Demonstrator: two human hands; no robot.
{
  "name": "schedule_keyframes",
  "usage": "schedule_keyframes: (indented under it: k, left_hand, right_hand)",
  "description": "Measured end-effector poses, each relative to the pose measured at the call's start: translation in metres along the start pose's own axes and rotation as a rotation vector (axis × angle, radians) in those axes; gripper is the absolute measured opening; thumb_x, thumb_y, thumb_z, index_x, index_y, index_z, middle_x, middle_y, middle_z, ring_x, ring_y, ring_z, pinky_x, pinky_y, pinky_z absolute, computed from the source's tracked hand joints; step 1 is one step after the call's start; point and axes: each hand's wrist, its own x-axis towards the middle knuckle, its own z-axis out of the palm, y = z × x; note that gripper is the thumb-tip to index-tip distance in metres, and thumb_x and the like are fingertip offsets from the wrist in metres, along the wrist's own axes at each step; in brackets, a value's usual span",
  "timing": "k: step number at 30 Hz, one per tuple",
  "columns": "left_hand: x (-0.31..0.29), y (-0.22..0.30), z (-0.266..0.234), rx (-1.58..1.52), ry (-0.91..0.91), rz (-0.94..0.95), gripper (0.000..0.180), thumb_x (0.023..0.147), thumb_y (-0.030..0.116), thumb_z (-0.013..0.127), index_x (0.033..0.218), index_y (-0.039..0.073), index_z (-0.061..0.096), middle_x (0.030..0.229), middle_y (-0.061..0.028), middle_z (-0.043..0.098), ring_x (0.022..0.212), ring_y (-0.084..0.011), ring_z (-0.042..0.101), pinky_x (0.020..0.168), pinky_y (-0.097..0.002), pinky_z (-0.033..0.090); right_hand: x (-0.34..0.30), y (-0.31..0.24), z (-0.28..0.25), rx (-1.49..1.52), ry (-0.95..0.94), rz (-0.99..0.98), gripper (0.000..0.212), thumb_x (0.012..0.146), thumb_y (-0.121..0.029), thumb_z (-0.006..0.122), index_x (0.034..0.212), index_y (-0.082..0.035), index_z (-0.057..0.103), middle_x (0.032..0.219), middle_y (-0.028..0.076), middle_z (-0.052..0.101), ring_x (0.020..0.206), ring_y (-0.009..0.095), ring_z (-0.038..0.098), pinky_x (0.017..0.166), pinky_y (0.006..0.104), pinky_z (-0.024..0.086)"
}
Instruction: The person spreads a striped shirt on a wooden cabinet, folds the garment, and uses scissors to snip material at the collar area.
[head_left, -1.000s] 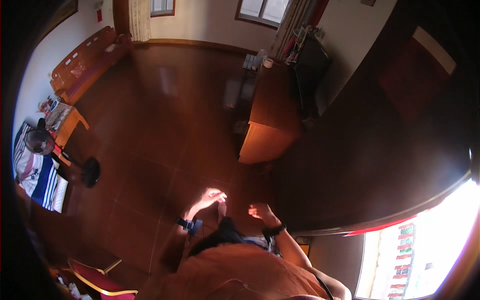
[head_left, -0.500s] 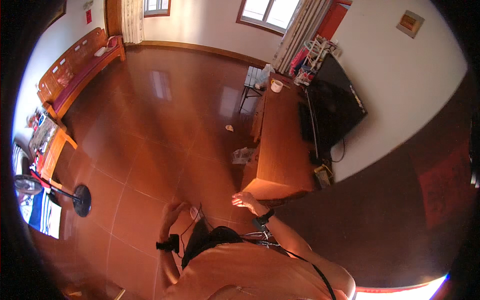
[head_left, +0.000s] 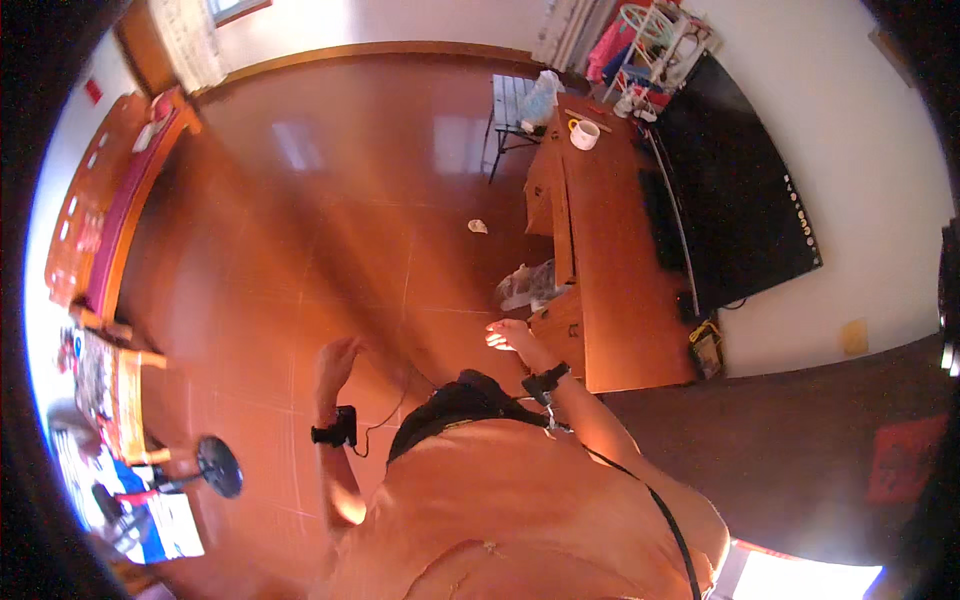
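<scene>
Both our left hand [head_left: 338,368] and right hand [head_left: 512,336] seem empty, fingers half-curled; at the latter's three o'clock stands the wooden cabinet [head_left: 630,310], probably placed to support the television [head_left: 745,190].

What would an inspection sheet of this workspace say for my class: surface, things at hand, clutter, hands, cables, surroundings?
Surface: reddish-brown tiled floor; wooden cabinet with a white mug on top.
Things at hand: nothing seen held; the right hand appears nearest the wooden cabinet.
Clutter: small pale scrap on the floor; clear plastic bag beside the wooden cabinet.
Hands: left hand above the floor, slightly blurred; both hands have loosely bent fingers.
Cables: thin dark cable at the left wrist's dark device; far end unclear.
Surroundings: wooden bench and fan at left, television at right.
</scene>
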Motion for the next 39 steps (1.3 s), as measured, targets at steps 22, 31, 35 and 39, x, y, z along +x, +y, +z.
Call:
schedule_keyframes:
  k: [22, 31, 35, 39]
  left_hand:
    - [0.523, 0.115, -0.017, 0.018, -0.464, 0.174, 0.029, 0.094, 0.022, 0.055, 0.106, -0.002, 0.066, 0.097, -0.0095, 0.069, 0.086, -0.0170, 0.063, 0.078, -0.0283, 0.047]
    - [0.717, 0.051, -0.075, -0.194, -0.469, -0.162, 0.029, 0.094, 0.023, 0.057, 0.108, -0.001, 0.065, 0.093, -0.0071, 0.068, 0.079, -0.0140, 0.063, 0.070, -0.0264, 0.048]
    - [0.827, 0.101, -0.084, -0.152, -0.506, -0.022, 0.027, 0.094, 0.022, 0.058, 0.102, -0.002, 0.067, 0.094, -0.0079, 0.068, 0.079, -0.0157, 0.064, 0.073, -0.0271, 0.050]
    - [0.917, 0.187, -0.065, -0.078, -0.747, 0.195, 0.026, 0.093, 0.020, 0.058, 0.102, -0.003, 0.067, 0.094, -0.0090, 0.069, 0.084, -0.0152, 0.065, 0.077, -0.0263, 0.050]
  right_hand:
    - [0.414, -0.276, -0.070, 0.092, 0.079, -0.123, 0.018, 0.094, -0.016, 0.052, 0.095, -0.001, 0.062, 0.078, 0.003, 0.061, 0.065, 0.010, 0.056, 0.062, 0.0238, 0.048]
    - [0.555, -0.341, -0.067, 0.433, 0.357, -0.129, 0.025, 0.095, -0.014, 0.050, 0.109, 0.005, 0.059, 0.091, 0.010, 0.065, 0.082, 0.018, 0.064, 0.071, 0.0271, 0.053]
    - [0.593, -0.396, -0.078, 0.383, 0.456, -0.164, 0.025, 0.095, -0.018, 0.053, 0.108, 0.001, 0.061, 0.094, 0.009, 0.065, 0.086, 0.017, 0.064, 0.078, 0.0286, 0.052]
    - [0.621, -0.447, -0.096, 0.399, 0.463, -0.293, 0.028, 0.096, -0.019, 0.053, 0.111, 0.003, 0.059, 0.100, 0.010, 0.064, 0.093, 0.019, 0.063, 0.084, 0.0293, 0.051]
